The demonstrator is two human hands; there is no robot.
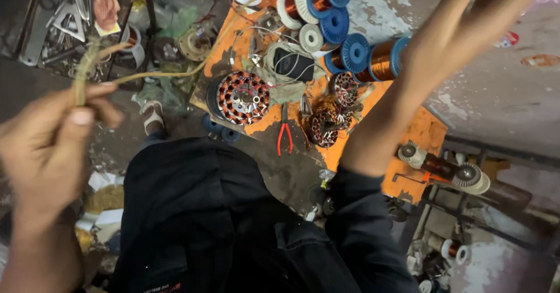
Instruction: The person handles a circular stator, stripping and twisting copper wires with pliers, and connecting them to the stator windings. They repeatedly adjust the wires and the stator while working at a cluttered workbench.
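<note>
The left hand [49,135] pinches a thin tan cord [169,74] that runs far right toward the spools [326,4] on the orange bench [429,132]. It looks light and limp, best held by pinching. The right hand [466,13] is raised; its grip is cut off from view.

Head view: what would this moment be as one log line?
left hand: pinching tan cord | right hand: raised, grip unseen | bench: wound stator, red pliers

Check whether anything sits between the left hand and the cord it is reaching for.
Nothing does: the left hand already pinches the pale cord between its fingertips. From there the cord runs free toward the orange workbench, passing above the floor clutter.
</note>
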